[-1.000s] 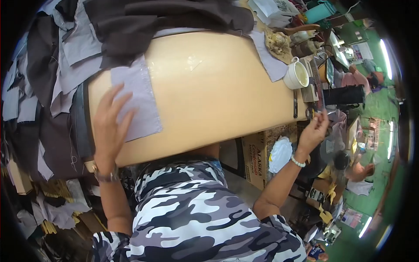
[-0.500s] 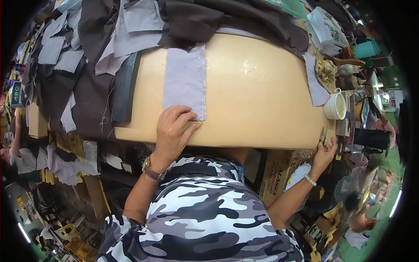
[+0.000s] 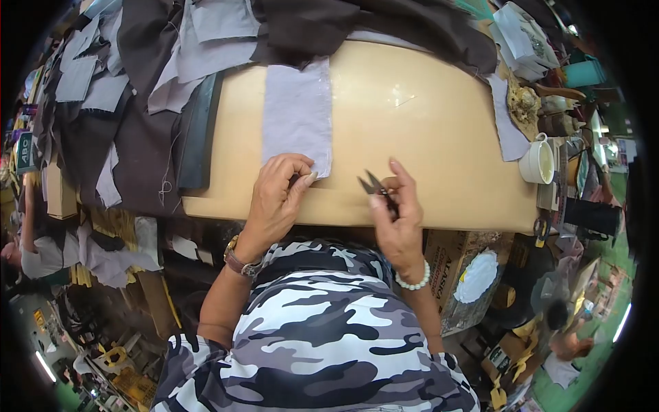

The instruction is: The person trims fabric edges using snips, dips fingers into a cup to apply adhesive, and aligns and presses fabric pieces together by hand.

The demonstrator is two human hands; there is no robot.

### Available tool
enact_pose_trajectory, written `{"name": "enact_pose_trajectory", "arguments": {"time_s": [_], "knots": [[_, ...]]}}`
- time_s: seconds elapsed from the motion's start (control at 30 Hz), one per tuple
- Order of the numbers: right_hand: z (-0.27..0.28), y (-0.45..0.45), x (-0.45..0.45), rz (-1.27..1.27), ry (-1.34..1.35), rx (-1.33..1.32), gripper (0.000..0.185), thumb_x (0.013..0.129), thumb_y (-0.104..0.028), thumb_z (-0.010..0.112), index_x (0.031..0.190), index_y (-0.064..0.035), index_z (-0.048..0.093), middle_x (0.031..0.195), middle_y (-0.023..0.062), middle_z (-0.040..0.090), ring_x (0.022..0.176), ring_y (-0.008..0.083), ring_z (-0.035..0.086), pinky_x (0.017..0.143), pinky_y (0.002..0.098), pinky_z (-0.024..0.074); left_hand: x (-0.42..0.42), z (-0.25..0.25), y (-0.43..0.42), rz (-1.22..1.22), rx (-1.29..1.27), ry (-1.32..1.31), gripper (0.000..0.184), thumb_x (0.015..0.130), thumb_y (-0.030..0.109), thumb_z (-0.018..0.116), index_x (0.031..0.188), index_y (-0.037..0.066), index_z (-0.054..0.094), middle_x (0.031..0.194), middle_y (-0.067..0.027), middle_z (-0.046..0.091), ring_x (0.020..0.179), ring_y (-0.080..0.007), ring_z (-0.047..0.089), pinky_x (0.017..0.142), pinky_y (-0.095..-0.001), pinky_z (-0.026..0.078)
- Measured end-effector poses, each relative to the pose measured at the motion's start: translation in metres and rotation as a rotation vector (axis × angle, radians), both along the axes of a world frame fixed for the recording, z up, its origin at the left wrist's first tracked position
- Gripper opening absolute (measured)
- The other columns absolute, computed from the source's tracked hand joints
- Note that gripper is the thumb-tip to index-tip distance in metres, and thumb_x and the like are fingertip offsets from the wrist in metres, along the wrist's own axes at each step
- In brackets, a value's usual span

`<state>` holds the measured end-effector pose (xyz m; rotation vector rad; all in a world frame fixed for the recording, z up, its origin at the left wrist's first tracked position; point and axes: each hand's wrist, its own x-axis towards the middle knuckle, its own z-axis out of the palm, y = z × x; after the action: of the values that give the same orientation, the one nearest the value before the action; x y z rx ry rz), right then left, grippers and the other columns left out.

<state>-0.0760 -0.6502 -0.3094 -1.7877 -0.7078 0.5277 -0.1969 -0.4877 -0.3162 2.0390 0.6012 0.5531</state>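
Observation:
A light grey cloth strip lies lengthwise on the tan tabletop, its upper end under dark brown fabric. My left hand pinches the strip's lower edge between thumb and fingers. To the right of it, my right hand holds small black thread snips, blades parted and pointing up and left towards the cloth. A gap separates the blades from the strip.
A dark flat bar lies along the table's left side, beside piled dark and grey fabric. At the right edge stand a white cup and a roll of tape. Another person is at far left.
My left hand came down onto the strip's lower edge and pinched it. My right hand picked up the snips from the table's right side and moved left, close to the strip.

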Motion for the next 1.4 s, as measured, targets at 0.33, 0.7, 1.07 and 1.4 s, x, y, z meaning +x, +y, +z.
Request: {"name": "enact_pose_trajectory", "arguments": {"time_s": [0.33,0.7,1.07,1.4], "knots": [[-0.007,0.031,-0.029,0.151,-0.535,-0.017,0.062,0.078,-0.004,0.065,0.134,-0.0006,0.04,0.084,0.0111,0.056,0.064,0.0248,0.06,0.055,0.0339,0.0482,0.001,0.003,0.004,-0.029,-0.034,0.05,0.012,0.088,0.01,0.058,0.084,0.0,0.053,0.097,-0.0115,0.06,0.089,-0.0231,0.054,0.079,-0.0318,0.043],[-0.009,0.029,-0.035,0.104,-0.599,-0.056,0.066,0.079,-0.005,0.065,0.136,0.003,0.035,0.084,0.0127,0.056,0.064,0.0256,0.06,0.056,0.0352,0.0489,0.004,-0.003,0.0,-0.002,0.012,-0.017,0.008,0.084,0.008,0.06,0.083,0.002,0.055,0.094,-0.0092,0.061,0.082,-0.0252,0.053,0.076,-0.0345,0.04],[-0.009,0.034,-0.033,0.064,-0.595,-0.087,0.064,0.078,-0.002,0.063,0.136,0.0022,0.036,0.086,0.0137,0.06,0.066,0.028,0.062,0.056,0.036,0.0498,0.002,-0.005,-0.001,-0.063,0.082,0.047,0.008,0.086,0.007,0.058,0.085,0.002,0.053,0.103,-0.01,0.058,0.091,-0.0235,0.051,0.08,-0.0334,0.04],[-0.015,0.011,0.008,-0.315,-0.383,-0.131,0.055,0.09,-0.01,0.056,0.137,0.0037,0.031,0.098,0.0171,0.06,0.08,0.0245,0.061,0.07,0.0354,0.0478,-0.003,-0.001,0.005,0.058,-0.154,-0.08,0.004,0.088,0.004,0.055,0.088,0.001,0.053,0.106,-0.0111,0.059,0.092,-0.0198,0.054,0.08,-0.0307,0.042]]}}
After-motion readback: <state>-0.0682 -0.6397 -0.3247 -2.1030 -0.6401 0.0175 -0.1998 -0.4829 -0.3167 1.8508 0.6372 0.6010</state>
